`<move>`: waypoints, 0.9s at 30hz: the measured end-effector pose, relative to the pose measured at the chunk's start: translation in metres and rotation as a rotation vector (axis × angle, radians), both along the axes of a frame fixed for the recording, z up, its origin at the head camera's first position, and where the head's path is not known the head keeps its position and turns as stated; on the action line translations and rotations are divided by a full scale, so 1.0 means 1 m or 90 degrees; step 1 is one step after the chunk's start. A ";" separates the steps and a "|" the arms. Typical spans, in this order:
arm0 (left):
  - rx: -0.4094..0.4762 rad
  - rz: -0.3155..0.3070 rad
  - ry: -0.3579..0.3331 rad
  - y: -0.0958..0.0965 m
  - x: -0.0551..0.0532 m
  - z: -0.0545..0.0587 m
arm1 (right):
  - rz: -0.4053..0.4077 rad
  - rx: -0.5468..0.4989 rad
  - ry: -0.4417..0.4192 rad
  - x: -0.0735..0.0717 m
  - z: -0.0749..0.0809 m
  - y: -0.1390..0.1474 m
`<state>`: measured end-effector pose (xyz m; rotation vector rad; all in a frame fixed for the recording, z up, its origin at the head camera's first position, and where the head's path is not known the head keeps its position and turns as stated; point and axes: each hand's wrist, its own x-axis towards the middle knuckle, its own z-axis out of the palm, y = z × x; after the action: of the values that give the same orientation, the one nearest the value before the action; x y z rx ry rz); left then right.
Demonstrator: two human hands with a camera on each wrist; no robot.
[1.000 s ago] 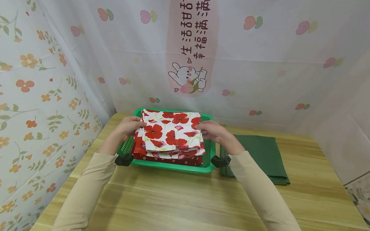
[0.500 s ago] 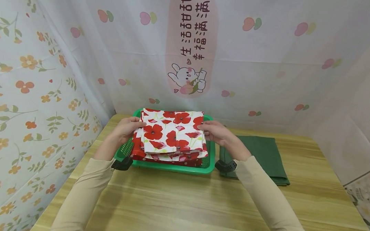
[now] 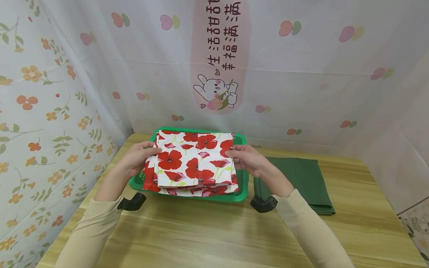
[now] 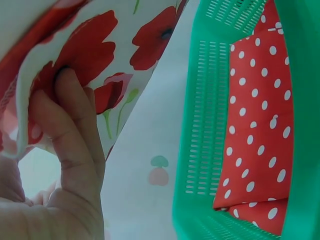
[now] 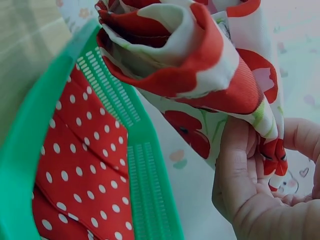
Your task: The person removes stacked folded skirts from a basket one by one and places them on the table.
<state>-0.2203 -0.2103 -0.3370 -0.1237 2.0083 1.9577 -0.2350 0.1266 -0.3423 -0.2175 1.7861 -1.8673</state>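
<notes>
A folded white cloth with red poppies [image 3: 195,163] is held between both hands, above a green plastic basket [image 3: 244,187]. My left hand [image 3: 136,158] pinches its left edge, thumb on top and fingers underneath. At the right edge my right hand [image 3: 251,159] grips it the same way. Several layers show at the rolled fold of the poppy cloth [image 5: 200,60] in the right wrist view. Inside the basket lies a red cloth with white dots [image 4: 260,120], apart from the poppy cloth in the left wrist view. In the head view the poppy cloth hides it.
A folded dark green cloth [image 3: 298,181] lies on the wooden table [image 3: 202,237] to the right of the basket. Behind the table hangs a white printed curtain [image 3: 296,81]. A flowered curtain [image 3: 35,126] runs along the left side.
Both hands have lifted the poppy cloth off the dotted cloth and drawn it slightly nearer and to the left. The basket and the green cloth have stayed in place.
</notes>
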 end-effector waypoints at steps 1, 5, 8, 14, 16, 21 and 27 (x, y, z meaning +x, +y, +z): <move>0.004 -0.002 0.002 -0.001 0.002 0.000 | 0.001 -0.001 0.003 0.002 0.000 0.000; 0.018 -0.006 0.004 -0.004 0.010 0.001 | 0.004 -0.011 0.005 0.010 -0.001 -0.003; 0.026 -0.009 0.001 -0.007 0.015 0.001 | 0.008 -0.020 0.004 0.017 -0.002 -0.005; 0.016 -0.022 0.006 -0.012 0.026 -0.001 | 0.014 -0.028 0.008 0.027 -0.008 -0.008; 0.014 -0.023 0.010 -0.013 0.029 -0.002 | 0.018 -0.030 0.013 0.030 -0.010 -0.009; 0.013 -0.028 0.014 -0.018 0.037 -0.006 | 0.018 -0.036 0.020 0.037 -0.016 -0.014; 0.010 -0.023 -0.007 -0.023 0.047 -0.014 | 0.006 -0.031 0.007 0.048 -0.023 -0.019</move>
<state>-0.1734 -0.2334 -0.3508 -0.0935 1.9747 1.9454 -0.1868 0.1075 -0.3649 -0.2555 1.7449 -1.9084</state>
